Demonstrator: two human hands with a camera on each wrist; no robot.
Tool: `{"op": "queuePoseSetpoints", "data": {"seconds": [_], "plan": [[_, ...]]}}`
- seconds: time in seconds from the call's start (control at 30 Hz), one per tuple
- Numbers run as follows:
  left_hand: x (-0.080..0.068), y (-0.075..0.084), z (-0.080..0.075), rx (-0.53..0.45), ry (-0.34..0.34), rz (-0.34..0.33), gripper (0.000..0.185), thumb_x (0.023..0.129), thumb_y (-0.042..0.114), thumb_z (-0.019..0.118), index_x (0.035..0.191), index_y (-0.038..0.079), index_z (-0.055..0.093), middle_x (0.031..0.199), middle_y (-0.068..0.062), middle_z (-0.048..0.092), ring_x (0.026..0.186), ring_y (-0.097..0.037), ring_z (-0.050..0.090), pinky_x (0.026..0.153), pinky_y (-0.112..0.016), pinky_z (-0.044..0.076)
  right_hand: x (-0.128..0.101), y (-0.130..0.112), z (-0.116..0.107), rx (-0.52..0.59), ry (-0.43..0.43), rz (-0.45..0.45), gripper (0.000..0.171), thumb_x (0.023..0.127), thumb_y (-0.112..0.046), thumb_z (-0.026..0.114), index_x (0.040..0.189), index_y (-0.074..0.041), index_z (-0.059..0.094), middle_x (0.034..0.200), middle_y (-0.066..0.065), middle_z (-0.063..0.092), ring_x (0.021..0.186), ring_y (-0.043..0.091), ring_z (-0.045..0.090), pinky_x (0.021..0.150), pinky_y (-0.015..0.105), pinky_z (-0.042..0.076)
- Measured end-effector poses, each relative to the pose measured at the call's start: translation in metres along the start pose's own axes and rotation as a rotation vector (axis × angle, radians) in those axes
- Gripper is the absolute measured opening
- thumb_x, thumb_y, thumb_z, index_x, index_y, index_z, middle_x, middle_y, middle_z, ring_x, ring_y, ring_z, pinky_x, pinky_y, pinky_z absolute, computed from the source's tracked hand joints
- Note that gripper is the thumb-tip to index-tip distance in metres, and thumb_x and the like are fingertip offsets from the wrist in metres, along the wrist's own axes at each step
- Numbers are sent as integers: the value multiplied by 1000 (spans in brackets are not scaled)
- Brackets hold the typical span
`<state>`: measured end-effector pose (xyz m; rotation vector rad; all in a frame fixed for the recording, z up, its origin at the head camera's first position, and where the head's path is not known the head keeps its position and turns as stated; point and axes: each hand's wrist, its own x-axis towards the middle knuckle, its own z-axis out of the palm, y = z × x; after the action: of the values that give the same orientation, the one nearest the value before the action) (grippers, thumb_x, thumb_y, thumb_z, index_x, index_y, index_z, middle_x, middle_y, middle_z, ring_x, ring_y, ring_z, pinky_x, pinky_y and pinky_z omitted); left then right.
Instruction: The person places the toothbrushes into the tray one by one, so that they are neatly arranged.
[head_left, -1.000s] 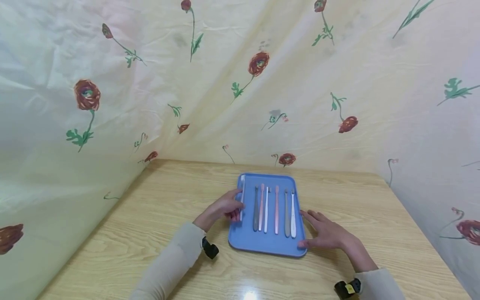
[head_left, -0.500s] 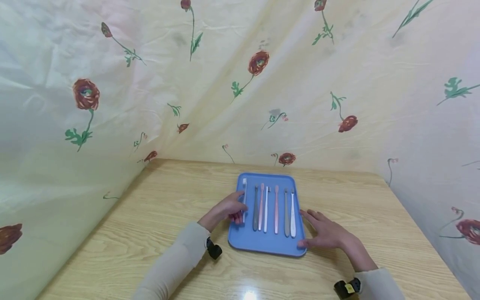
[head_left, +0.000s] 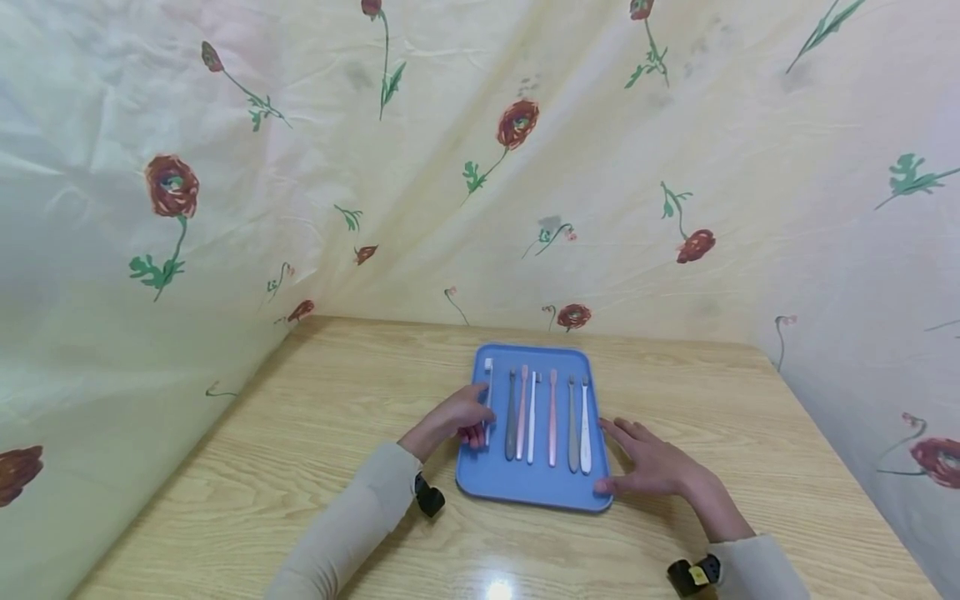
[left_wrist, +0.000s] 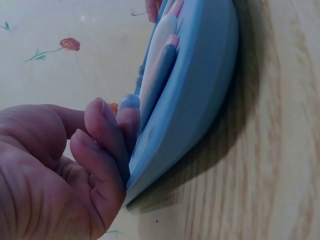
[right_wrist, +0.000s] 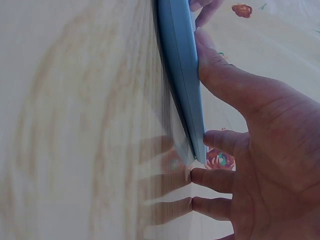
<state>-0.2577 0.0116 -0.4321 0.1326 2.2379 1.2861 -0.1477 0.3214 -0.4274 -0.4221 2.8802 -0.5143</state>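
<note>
Several toothbrushes lie side by side on a blue tray (head_left: 525, 489) in the head view. At the tray's left side my left hand (head_left: 459, 415) pinches the handle of a white toothbrush (head_left: 489, 367), whose bristles point away from me. Its handle end (left_wrist: 131, 101) shows past the curled fingers in the left wrist view. A dark grey toothbrush (head_left: 512, 425) is closest to it. My right hand (head_left: 656, 465) is spread at the tray's lower right, thumb on the rim and an index fingertip at the side. In the right wrist view, other fingertips of that hand (right_wrist: 280, 145) touch the table.
Further right on the tray are a pink toothbrush (head_left: 552, 425), a grey one (head_left: 573, 437) and a white one (head_left: 586, 437). The wooden table (head_left: 360, 358) surrounds the tray. A flowered cloth (head_left: 420, 167) hangs behind and along both sides.
My left hand has shifted slightly right, bringing the white toothbrush inward from the tray's left rim toward the row. In the last half second it barely moves. The right hand stays put.
</note>
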Motion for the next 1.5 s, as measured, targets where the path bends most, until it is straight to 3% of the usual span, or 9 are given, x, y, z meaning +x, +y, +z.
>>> {"op": "queuePoseSetpoints", "data": {"seconds": [0.57, 1.0, 1.23, 1.5], "plan": [[-8, -1, -4, 29, 7, 32, 80, 96, 15, 61, 161, 6, 16, 54, -6, 60, 40, -13, 54, 38, -21, 42, -1, -2, -1, -3, -3, 8, 105, 78, -61, 76, 156, -7, 31, 156, 37, 29, 141, 63, 27, 101, 78, 36], [-21, -6, -33, -28, 16, 92, 77, 96, 16, 60, 161, 10, 19, 53, -6, 61, 40, -12, 53, 39, -22, 44, 1, 0, 0, -12, 3, -3, 104, 79, -61, 75, 157, -7, 31, 155, 37, 29, 141, 63, 27, 100, 78, 37], [-32, -11, -52, -28, 87, 151, 76, 96, 19, 61, 160, 10, 21, 54, -7, 62, 41, -14, 55, 41, -25, 47, 1, 0, 1, 10, -2, -12, 105, 78, -60, 75, 156, -6, 31, 155, 38, 29, 140, 64, 26, 100, 79, 36], [-46, -6, -76, 40, 200, 197, 73, 96, 20, 61, 159, 11, 25, 54, -6, 61, 41, -15, 56, 42, -28, 51, 1, 0, -1, 13, -2, -12, 104, 79, -59, 75, 156, -6, 30, 155, 38, 29, 140, 64, 26, 99, 78, 37]]}}
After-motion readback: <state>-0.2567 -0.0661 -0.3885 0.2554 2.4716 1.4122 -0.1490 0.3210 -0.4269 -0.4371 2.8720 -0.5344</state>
